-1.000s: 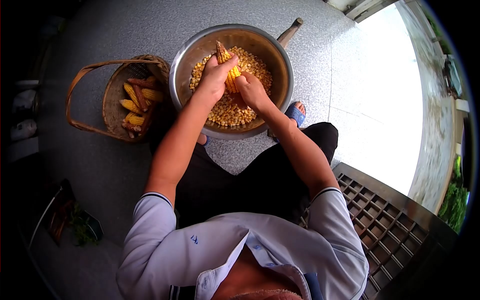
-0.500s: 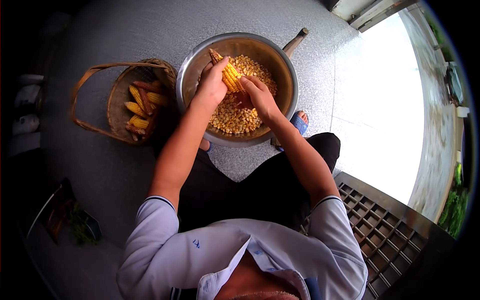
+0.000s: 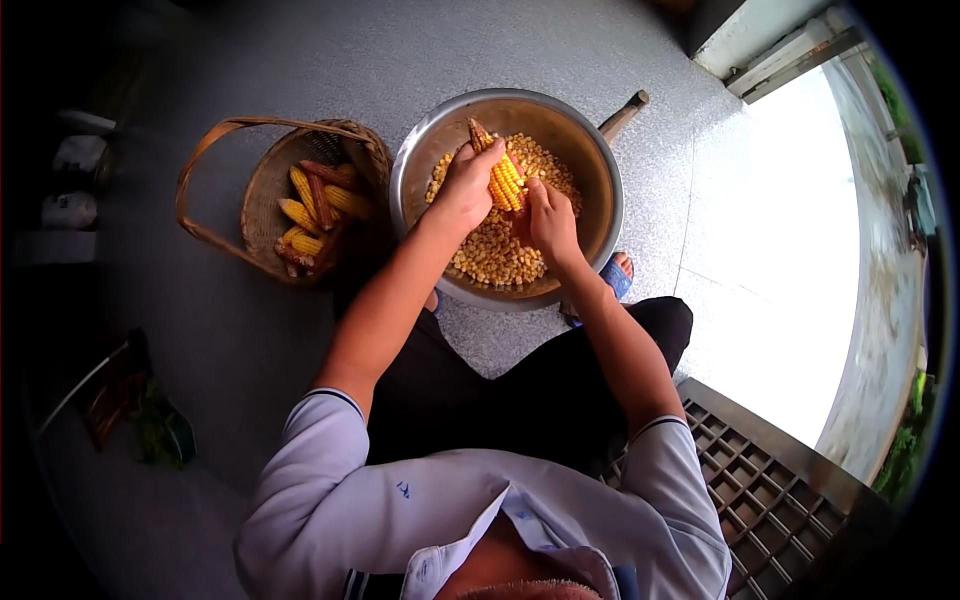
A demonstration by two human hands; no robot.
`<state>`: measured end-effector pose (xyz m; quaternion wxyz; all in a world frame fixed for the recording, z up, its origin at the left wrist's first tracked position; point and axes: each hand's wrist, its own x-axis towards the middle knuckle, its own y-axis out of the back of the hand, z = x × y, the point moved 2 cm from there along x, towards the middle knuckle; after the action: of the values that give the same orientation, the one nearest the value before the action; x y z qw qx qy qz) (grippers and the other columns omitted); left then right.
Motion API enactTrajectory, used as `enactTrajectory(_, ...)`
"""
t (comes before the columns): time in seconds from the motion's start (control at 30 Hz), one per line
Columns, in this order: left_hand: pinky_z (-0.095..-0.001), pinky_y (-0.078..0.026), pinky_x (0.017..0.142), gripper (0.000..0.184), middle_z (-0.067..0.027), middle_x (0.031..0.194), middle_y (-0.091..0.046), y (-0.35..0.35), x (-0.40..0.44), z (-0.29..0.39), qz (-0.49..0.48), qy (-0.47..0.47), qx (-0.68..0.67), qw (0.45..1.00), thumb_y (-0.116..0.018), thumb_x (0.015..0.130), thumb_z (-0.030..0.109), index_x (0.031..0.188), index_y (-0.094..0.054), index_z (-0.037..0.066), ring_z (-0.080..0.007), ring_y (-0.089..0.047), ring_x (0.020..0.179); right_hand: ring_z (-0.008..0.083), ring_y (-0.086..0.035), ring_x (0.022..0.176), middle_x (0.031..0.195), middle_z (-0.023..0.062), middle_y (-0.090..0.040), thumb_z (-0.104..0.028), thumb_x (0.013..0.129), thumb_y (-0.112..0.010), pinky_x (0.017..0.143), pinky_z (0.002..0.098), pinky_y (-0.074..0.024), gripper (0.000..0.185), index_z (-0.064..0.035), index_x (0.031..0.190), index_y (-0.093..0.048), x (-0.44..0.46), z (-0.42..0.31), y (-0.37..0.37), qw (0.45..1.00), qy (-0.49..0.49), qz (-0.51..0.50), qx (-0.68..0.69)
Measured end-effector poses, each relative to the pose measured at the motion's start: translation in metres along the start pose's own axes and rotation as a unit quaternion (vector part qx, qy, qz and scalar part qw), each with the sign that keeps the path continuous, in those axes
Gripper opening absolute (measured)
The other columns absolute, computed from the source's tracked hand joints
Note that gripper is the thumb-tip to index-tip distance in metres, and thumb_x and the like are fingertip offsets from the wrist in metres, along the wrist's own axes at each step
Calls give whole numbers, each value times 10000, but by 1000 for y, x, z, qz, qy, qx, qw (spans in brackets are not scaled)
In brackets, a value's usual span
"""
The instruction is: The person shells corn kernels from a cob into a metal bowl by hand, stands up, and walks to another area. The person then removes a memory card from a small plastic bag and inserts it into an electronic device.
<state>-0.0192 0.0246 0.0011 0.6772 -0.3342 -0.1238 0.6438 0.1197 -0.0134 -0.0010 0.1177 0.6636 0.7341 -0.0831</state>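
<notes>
I'm wearing a pale shirt with dark trim at the sleeves, and dark trousers. To my right a lattice of dark bars is standing beside my sleeve. A blue sandal is showing on my right foot, just outside the bowl's near right edge.

My hands are working close together above the bowl, both on one cob. My left hand is wrapping the cob's upper part, thumb lying across it. My right hand is pressing its thumb against the lower right side; its other fingers are curling under, and I cannot tell how firmly they are gripping. Something reddish is showing beneath them, too shaded to make out. The cob is slanting, its dark, bare-looking tip pointing toward the bowl's far edge, its yellow rows facing up.

Loose kernels are covering the bowl's bottom, spreading from near its near edge toward its far edge. Just beyond the bowl's left edge a basket is standing, its arched handle leaning out to the left. Yellow and reddish cobs are lying heaped inside, toward its right edge. Past the bowl's far right edge a wooden bar is sticking out over the grey floor.
</notes>
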Motion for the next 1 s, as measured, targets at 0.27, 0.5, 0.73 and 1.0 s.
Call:
enactTrajectory(0.27,-343,-520,712,140,-84,862,-596,-6,1,3,23,-3,-16,1000,-571,951,148,1009,-532,28,-193,-620,786,144,-563,481,610,59,-563,-356,1018,-431,425,266,-421,393,1,964,-585,0,0,-1,980,-94,-11,173)
enactTrajectory(0.5,-348,-509,775,181,-100,921,-594,-4,0,1,33,3,27,999,-556,969,168,1081,-527,28,-213,-612,849,122,-565,507,640,49,-572,-412,1004,-455,431,242,-421,435,4,1006,-583,-2,-2,-1,995,-44,-80,47)
enactTrajectory(0.73,-349,-512,769,185,-104,916,-593,-8,-2,3,29,18,9,999,-550,971,172,1072,-521,19,-215,-617,851,118,-511,439,610,68,-572,-394,1021,-412,401,239,-385,418,-11,1028,-578,8,16,1,997,-54,-10,55)
enactTrajectory(1.0,-332,-513,721,151,-81,855,-593,-6,-2,4,37,-21,17,999,-588,945,152,1016,-533,31,-191,-609,766,96,-493,466,626,17,-528,-334,988,-528,420,232,-387,355,-1,1104,-572,-8,-13,-7,984,-74,-91,134)
